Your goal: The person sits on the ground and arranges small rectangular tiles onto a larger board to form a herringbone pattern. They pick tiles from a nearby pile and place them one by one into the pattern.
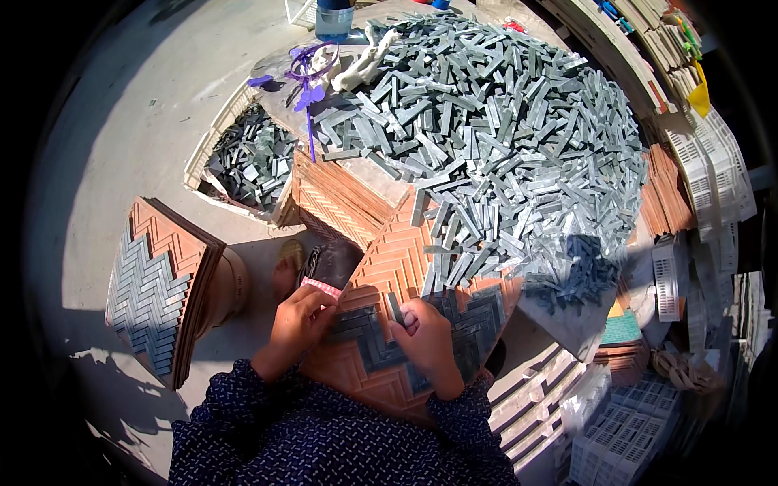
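An orange herringbone-grooved tray (389,271) lies in front of me, its middle band partly filled with dark grey stone strips (478,320). My right hand (425,336) is over this band, fingers curled in, with a grey stone strip (395,307) at its fingertips. At the tray's left edge, my left hand (300,324) is closed, thumb against fingers; whatever it may hold is hidden. Beyond the tray a large heap of loose grey strips (502,138) spreads over the table, some lying on the tray's far edge.
To the left, a stack of orange trays (194,251) stands on a round support, the top one partly filled with strips. A cream crate (215,134) holds darker pieces. Farther off are a purple ribbon-like item (310,97) and a blue container (334,23). White plastic baskets (624,425) are at lower right.
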The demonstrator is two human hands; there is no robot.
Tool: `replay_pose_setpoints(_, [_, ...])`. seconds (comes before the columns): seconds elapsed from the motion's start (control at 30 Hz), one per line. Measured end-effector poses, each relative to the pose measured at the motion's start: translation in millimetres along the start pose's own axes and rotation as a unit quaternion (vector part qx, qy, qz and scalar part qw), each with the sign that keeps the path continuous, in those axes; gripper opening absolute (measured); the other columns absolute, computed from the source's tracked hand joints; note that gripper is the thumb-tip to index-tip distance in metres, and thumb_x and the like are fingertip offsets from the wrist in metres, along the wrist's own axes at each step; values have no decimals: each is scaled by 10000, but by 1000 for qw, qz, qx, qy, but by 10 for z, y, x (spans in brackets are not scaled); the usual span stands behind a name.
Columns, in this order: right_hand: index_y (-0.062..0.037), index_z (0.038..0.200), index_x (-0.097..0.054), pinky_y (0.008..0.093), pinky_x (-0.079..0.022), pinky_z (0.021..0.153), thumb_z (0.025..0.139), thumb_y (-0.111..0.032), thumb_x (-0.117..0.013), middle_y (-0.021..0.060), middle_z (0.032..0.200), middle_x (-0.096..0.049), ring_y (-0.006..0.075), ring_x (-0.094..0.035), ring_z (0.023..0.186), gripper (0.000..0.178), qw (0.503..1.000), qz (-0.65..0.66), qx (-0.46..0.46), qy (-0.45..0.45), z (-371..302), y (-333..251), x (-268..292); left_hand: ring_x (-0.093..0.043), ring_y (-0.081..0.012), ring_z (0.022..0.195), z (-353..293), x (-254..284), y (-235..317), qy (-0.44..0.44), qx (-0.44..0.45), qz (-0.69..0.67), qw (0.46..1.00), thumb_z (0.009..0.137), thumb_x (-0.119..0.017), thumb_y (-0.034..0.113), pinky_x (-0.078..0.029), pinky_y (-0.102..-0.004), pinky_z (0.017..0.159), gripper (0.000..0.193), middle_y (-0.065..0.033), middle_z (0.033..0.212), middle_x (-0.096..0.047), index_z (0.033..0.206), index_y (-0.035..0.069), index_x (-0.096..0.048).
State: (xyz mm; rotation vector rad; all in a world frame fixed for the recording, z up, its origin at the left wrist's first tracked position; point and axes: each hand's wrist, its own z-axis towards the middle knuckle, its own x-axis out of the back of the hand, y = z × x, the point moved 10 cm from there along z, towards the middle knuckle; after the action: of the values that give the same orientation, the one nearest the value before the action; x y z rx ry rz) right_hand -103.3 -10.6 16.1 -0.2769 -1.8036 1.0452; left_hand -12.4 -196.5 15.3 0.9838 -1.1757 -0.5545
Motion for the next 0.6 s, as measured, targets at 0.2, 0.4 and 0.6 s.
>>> replay_pose_setpoints(0.2, [-44, 987, -590, 343, -496, 629, 740, -141, -753, 113, 794, -599, 262, -600, 681, 311, 997, -72, 3, -25, -50, -35, -200, -644, -281, 765, 40, -133, 198, -15, -32, -12, 999, 784, -681, 63, -521, -341, 661, 88, -106, 846, -635, 868, 52, -659])
replay_pose_setpoints(0.4, [-39, 1084, -587, 384, -505, 685, 795, -65, -664, 146, 903, -632, 309, -627, 784, 300, 987, -32, 157, -1, 118, -288, -91, -643, -285, 742, 34, -114, 97, -36, 32, -17, 999, 779, -687, 59, -520, -344, 646, 92, -108, 829, -633, 866, 50, -656])
replay_pose_setpoints(0.6, [-32, 1099, -604, 369, -512, 683, 780, -59, -677, 147, 901, -641, 309, -638, 799, 329, 974, -51, 212, -68, 145, -194, -198, -643, -290, 745, 44, -142, 157, -22, -29, -2, 999, 775, -688, 55, -521, -354, 647, 99, -109, 829, -633, 868, 52, -655])
